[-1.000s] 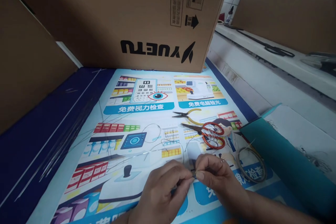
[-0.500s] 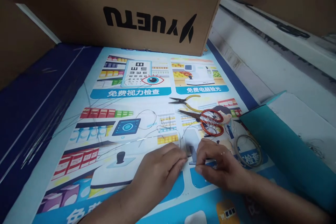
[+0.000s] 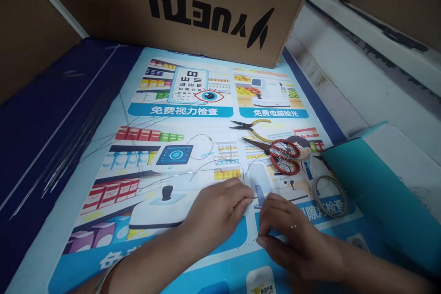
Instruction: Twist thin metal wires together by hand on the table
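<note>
My left hand (image 3: 215,213) rests on a printed poster (image 3: 193,165), thumb and forefinger pinched on a thin silver wire (image 3: 193,174) that runs off to the left. My right hand (image 3: 292,241) lies just to its right, fingers curled and pinched together near the same wire's end; what they hold is too fine to make out. Loose curls of wire (image 3: 213,151) lie just beyond both hands.
Red-handled scissors (image 3: 280,156) and yellow-handled pliers (image 3: 251,126) lie ahead of my right hand. A coil of wire (image 3: 330,195) sits beside a teal folder (image 3: 375,193). A large cardboard box (image 3: 193,9) stands at the back. Long straight wires (image 3: 72,147) lie on the dark blue surface at left.
Both hands have come down from a joined pinch and moved slightly apart, the right drawing back toward me. The view tilted downward.
</note>
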A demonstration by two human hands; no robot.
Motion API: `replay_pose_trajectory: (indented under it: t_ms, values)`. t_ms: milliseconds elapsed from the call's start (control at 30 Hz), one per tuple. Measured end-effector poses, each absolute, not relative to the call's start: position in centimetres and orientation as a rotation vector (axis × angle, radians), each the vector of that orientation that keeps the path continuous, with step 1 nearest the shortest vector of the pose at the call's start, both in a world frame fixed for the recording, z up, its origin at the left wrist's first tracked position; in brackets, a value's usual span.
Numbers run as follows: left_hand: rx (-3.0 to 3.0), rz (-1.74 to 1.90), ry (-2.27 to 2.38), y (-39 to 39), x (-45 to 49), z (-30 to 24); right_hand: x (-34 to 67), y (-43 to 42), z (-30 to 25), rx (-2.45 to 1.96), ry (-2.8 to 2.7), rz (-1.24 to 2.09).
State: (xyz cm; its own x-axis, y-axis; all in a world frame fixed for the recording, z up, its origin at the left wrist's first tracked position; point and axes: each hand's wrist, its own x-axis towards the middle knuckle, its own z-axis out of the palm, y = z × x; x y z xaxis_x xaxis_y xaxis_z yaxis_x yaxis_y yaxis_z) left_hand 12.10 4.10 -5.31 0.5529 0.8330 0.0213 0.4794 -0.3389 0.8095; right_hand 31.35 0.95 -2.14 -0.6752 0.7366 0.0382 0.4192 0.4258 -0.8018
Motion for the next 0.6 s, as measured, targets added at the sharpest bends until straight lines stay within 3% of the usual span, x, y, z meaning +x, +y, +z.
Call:
replay_pose_trajectory:
  t_ms: [600]
  values:
    - [1.825, 0.652, 1.052, 4.6, 12.0, -5.3, 30.7, -1.1, -3.1, -0.938, -2.381, 0.923]
